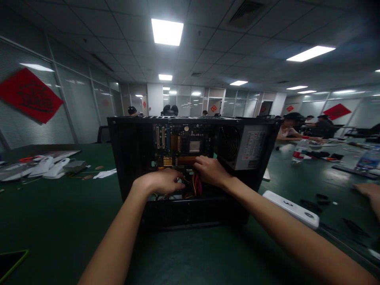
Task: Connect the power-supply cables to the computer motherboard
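A black computer case [192, 213] stands on the table in front of me with its side off. Inside are a motherboard [184, 134] with a square silver processor [194, 146] and a grey power supply [252, 146] at the upper right. My right hand [209, 170] is closed around the top of a red, yellow and black power cable bundle [196, 184], below the board's memory slots. Close by on its left, my left hand [166, 181] reaches in with curled fingers, thumb and forefinger near thin wires. Whatever lies between those fingertips is too dark to make out.
A white power strip [291, 209] lies right of the case, near another person's hand [369, 194]. Plastic bottles [300, 150] stand farther right, where a person sits. White parts [50, 166] and papers lie at left; a green-edged dark object [13, 264] is at the near left.
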The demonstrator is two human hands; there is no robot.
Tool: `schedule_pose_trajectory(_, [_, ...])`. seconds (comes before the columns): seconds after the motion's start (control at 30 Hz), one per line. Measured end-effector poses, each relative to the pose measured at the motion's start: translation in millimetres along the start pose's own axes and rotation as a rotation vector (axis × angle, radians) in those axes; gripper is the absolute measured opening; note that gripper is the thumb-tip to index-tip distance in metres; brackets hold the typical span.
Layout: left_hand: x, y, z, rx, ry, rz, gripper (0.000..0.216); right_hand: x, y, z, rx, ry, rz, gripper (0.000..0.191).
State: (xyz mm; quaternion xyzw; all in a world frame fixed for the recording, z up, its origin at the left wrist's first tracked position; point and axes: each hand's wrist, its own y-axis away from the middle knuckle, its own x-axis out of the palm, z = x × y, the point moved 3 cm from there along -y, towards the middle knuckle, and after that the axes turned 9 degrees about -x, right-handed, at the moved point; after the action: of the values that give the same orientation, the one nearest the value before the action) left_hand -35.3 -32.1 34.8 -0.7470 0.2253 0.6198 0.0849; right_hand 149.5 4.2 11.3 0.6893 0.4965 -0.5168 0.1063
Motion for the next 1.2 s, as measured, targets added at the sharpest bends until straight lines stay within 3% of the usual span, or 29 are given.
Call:
schedule_pose_trajectory(0.13, [0.7,0.9,-7.5,0.055,0.017,0.052,0.044,11.8,-4.4,5.5,-0.082,0.022,0.077,0.017])
schedule_pose_trajectory(0.5, [4.4,-4.9,-0.7,0.048,-0.039,0.062,0.049,25.5,-10.5,11.3,-0.052,0.03,0.15,0.02])
schedule_pose_trajectory(0.8, [4.3,-4.4,1.5,0.056,-0.037,0.083,0.05,27.0,-12.9,11.9,-0.017,0.018,0.176,0.02])
schedule_pose_trajectory(1.2, [5.7,-5.5,3.7,0.04,-0.022,0.081,0.049,32.8,-13.5,11.1,-0.124,0.101,0.155,0.022])
